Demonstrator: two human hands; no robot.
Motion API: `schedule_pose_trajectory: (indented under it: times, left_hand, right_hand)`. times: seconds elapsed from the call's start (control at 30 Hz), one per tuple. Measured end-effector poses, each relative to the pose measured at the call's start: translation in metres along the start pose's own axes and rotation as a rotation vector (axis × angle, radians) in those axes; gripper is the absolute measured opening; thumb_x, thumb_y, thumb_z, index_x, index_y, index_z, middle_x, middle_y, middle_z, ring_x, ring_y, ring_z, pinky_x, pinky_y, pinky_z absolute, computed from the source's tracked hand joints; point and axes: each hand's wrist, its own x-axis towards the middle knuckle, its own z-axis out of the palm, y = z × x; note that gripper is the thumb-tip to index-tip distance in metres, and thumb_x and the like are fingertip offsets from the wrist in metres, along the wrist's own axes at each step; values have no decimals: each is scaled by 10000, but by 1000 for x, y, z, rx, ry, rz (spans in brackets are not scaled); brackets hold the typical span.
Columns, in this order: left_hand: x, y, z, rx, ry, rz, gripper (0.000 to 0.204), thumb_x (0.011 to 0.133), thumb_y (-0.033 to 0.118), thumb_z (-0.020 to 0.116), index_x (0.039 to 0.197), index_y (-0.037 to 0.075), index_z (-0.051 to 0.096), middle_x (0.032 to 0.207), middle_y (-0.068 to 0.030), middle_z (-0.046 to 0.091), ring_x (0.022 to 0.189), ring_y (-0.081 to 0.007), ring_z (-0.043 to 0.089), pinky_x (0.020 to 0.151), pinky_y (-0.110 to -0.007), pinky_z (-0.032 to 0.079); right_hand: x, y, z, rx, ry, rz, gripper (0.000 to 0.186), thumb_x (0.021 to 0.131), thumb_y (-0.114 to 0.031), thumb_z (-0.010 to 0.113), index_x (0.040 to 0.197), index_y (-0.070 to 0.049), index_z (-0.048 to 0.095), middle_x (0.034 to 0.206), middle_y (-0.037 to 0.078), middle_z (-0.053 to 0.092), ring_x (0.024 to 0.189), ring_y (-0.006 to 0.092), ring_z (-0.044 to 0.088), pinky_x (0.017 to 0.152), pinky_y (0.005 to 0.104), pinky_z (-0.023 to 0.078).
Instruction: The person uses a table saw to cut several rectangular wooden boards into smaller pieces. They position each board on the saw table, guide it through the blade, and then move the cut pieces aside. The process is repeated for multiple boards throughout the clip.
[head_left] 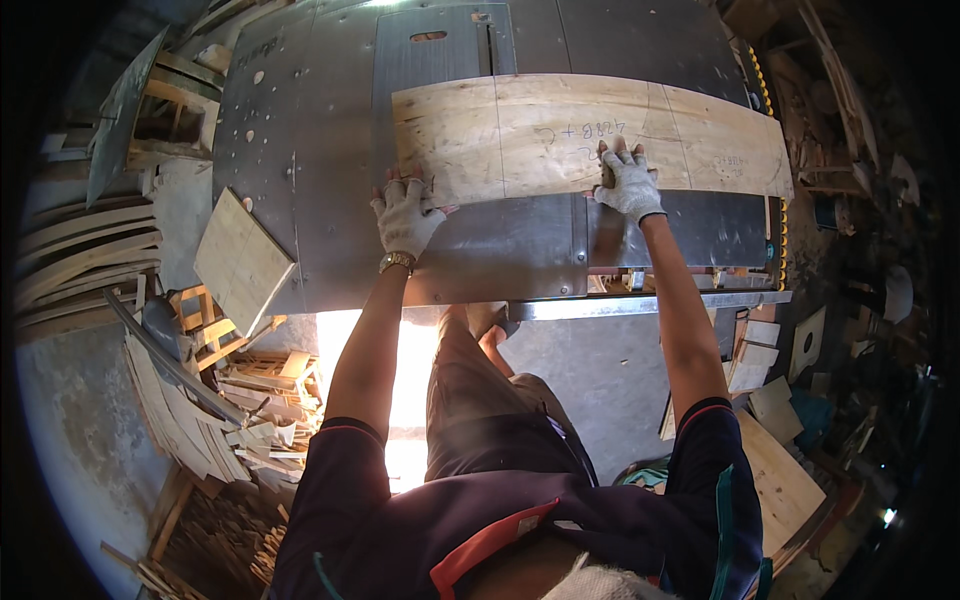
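Brown wooden strips, long and curved, are stacked at the far left of the frame. Nearer the middle, a small panel overlaps the lower left corner of the bench; if it only rests there, a knock from your left arm could send it down. Your left hand, in a fingerless glove, has its fingers loosely spread on the lower left corner of the pale board, and it seems to press rather than grip. That board lies flat on the bench, from the upper middle to the upper right. A narrow slot runs toward its upper edge; whether a blade stands in it cannot be told, but if so, a slip of your fingers upward could cut you. Your right hand, gloved alike, lies over the board's lower edge, fingers spread onto the wood; you may have a thumb hooked there, but that is unclear. Pushing harder with one hand would likely twist the board. At right, its end covers part of a yellow strip, so leaning there could tilt it.
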Motion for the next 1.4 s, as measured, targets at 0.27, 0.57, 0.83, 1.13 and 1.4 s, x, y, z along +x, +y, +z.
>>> schedule_pose_trajectory:
  times: [0.27,0.57,0.83,1.13,1.4]
  left_hand:
    - [3,-2,3,20,-3,12,995,756,694,805,1578,237,479,1616,-222,432,1569,-346,329,1278,-586,193]
    - [6,-4,5,27,9,16,959,752,687,809,1534,213,521,1593,-226,463,1551,-340,364,1266,-591,220]
    - [11,-1,4,9,53,26,840,741,644,836,1401,174,612,1538,-222,519,1540,-344,381,1262,-584,237]
    - [17,-1,-1,-6,23,12,763,748,564,857,1344,144,630,1565,-237,483,1538,-362,375,1280,-557,227]
    - [22,3,-6,-12,15,11,742,764,555,851,1339,142,629,1558,-234,490,1539,-363,370,1273,-558,239]
  right_hand:
    - [7,4,6,-10,27,-8,1051,727,-646,857,1617,-318,405,1768,82,207,1611,465,141,1193,798,189]
    - [7,1,0,10,34,-16,1060,721,-656,858,1618,-323,401,1765,85,218,1606,473,148,1191,799,193]
    - [10,1,-3,-8,24,-13,1076,721,-658,856,1629,-323,385,1758,88,237,1602,481,155,1181,801,212]
    - [16,-1,-7,-28,-5,-2,1116,724,-671,850,1655,-339,331,1766,78,215,1606,469,153,1183,796,218]
    - [21,-2,-9,-34,-14,6,1139,718,-696,840,1667,-379,294,1775,70,184,1610,472,133,1195,791,194]
